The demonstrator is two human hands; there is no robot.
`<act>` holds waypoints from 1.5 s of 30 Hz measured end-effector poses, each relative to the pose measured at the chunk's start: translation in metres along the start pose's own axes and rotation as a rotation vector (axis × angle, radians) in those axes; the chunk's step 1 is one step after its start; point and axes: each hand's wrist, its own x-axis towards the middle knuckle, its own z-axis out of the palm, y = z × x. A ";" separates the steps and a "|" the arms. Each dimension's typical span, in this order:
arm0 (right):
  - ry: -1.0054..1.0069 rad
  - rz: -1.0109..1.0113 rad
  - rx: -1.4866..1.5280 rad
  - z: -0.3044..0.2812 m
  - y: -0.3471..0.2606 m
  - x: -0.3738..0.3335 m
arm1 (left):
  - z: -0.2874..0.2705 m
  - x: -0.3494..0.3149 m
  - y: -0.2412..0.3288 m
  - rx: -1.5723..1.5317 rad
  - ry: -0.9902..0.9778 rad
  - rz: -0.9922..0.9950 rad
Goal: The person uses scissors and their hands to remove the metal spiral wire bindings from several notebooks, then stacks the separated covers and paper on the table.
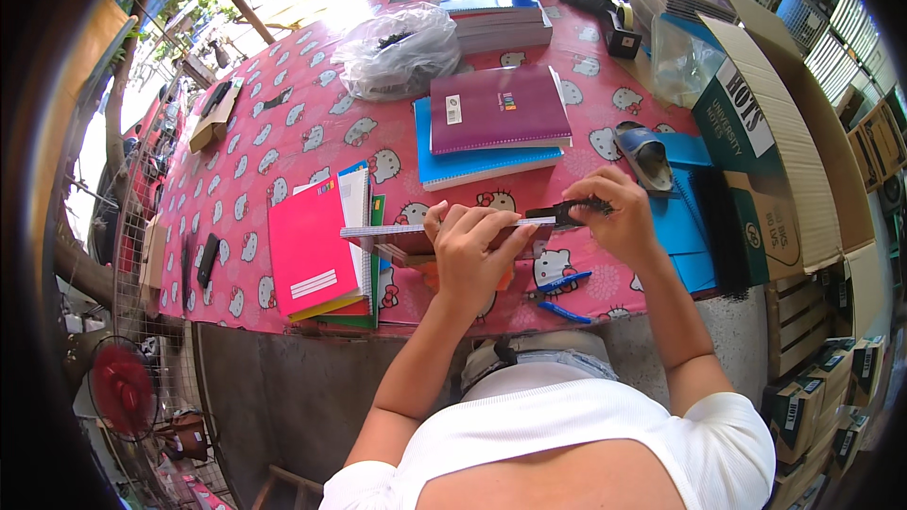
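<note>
My left hand [468,250] grips a dark-covered notebook [402,244], standing on its long edge so that its page edges face up. My right hand [614,217] is closed round a thin black piece [567,212] at the notebook's right end; its exact kind is hard to make out. Just beyond lies a purple spiral notebook [501,109] on top of blue spiral notebooks [444,165]. Left of my hands is a fanned stack with a pink notebook [307,246] on top. Two blue pens [564,280] lie near the table's front edge.
A pink patterned cloth covers the table [312,137]. Beyond are a clear plastic bag [397,52] and a notebook stack [501,28]. To the right stand a large open carton [756,142], black strands [718,227] over blue notebooks, and a tape dispenser [622,35]. A black object [207,260] lies left.
</note>
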 end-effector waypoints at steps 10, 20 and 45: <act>-0.095 0.045 0.154 0.007 -0.006 0.003 | 0.002 -0.003 -0.003 0.019 0.006 -0.013; -0.274 0.159 0.264 -0.005 -0.014 0.005 | 0.005 -0.004 -0.002 0.057 0.029 -0.018; -0.147 0.656 -0.833 -0.059 0.100 0.036 | -0.017 -0.025 -0.005 -0.060 -0.063 0.034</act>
